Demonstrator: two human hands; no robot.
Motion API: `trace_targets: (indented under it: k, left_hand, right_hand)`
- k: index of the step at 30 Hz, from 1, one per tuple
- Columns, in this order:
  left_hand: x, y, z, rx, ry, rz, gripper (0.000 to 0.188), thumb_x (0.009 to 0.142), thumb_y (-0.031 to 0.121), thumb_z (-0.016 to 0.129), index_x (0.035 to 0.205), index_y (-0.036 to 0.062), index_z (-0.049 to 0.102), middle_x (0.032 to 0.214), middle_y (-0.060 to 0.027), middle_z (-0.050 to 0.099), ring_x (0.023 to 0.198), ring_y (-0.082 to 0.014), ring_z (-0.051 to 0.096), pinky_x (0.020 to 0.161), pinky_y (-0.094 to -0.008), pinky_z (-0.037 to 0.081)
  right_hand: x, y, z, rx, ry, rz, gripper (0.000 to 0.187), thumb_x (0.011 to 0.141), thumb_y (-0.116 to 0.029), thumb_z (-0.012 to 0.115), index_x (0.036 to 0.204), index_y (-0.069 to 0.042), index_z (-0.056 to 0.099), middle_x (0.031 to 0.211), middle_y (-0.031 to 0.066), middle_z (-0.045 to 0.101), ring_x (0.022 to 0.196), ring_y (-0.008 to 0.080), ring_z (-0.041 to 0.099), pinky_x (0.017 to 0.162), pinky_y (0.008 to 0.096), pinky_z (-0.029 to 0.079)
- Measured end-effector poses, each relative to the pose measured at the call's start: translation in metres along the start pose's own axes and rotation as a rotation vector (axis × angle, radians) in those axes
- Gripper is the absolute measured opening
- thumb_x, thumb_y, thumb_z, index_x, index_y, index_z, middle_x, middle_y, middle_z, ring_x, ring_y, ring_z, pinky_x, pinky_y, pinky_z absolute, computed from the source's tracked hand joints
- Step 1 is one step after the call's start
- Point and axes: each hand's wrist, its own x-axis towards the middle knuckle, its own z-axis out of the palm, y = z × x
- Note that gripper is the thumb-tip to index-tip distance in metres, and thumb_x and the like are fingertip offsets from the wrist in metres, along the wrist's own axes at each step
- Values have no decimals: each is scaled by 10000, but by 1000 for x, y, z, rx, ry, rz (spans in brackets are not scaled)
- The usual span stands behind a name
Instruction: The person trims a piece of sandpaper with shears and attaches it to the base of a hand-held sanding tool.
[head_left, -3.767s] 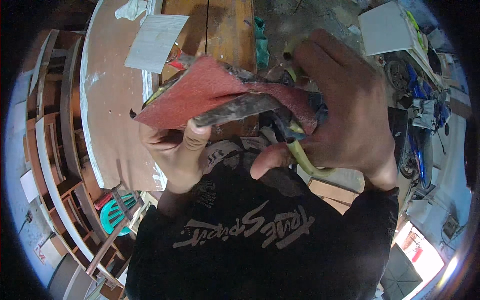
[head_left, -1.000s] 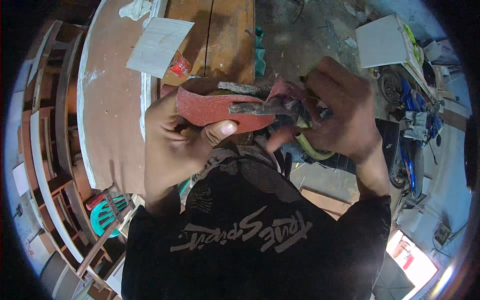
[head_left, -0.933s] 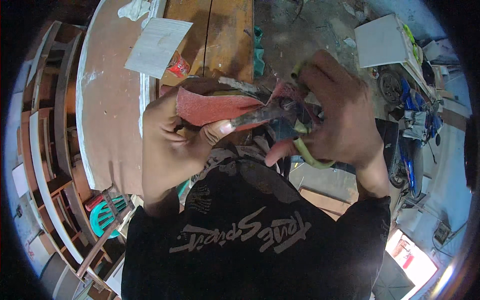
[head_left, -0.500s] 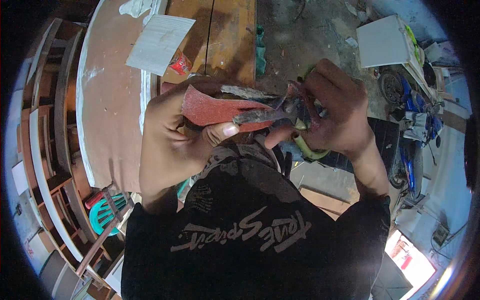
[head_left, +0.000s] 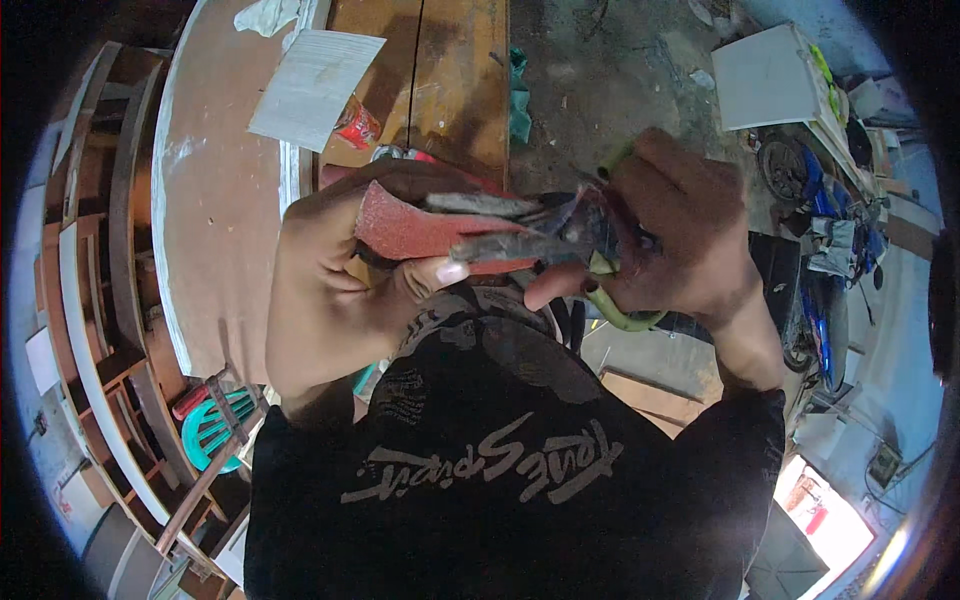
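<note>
Red folded sandpaper sheet (head_left: 420,228) sits just above picture centre, its long axis running nine to three o'clock. Left hand (head_left: 330,290) wraps its nine o'clock end, thumb pressed beneath. Right hand (head_left: 680,240), at three o'clock, is closed around green-handled scissors (head_left: 600,270), whose grey blades lie along the sheet.

Mostly covered by the right hand (head_left: 680,240): green-handled metal scissors (head_left: 590,262), blades blurred against the folded red sandpaper sheet (head_left: 420,225). Left hand (head_left: 335,290) hiding that sheet's near end. Round wooden tabletop (head_left: 215,190) cut off at the upper edge.
</note>
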Motion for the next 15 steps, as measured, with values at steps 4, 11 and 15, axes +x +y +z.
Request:
trace_targets:
  k: [4, 11, 15]
  left_hand:
    - [-1, 4, 1, 37, 18, -69, 259, 789, -19, 772, 1040, -22, 705, 996, -120, 716, 916, -181, 679, 824, -297, 518]
    - [6, 7, 1, 170, -45, -115, 362, 762, 71, 822, 1091, -4, 689, 1028, -80, 724, 942, -168, 683, 851, -301, 526]
    - [8, 2, -6, 171, -59, -68, 304, 777, -6, 784, 1064, -31, 688, 932, -100, 729, 878, -160, 698, 785, -281, 532]
  right_hand:
    - [1, -3, 0, 11, -1, 33, 774, 413, -597, 899, 832, 3, 647, 724, 77, 521, 538, 240, 552, 480, 328, 453]
    - [1, -5, 5, 35, 13, 124, 766, 433, -623, 887, 819, -8, 642, 720, 77, 504, 565, 249, 551, 517, 363, 459]
    - [-7, 5, 6, 39, -119, 85, 828, 444, -642, 882, 902, 7, 648, 766, 94, 517, 580, 263, 559, 526, 363, 463]
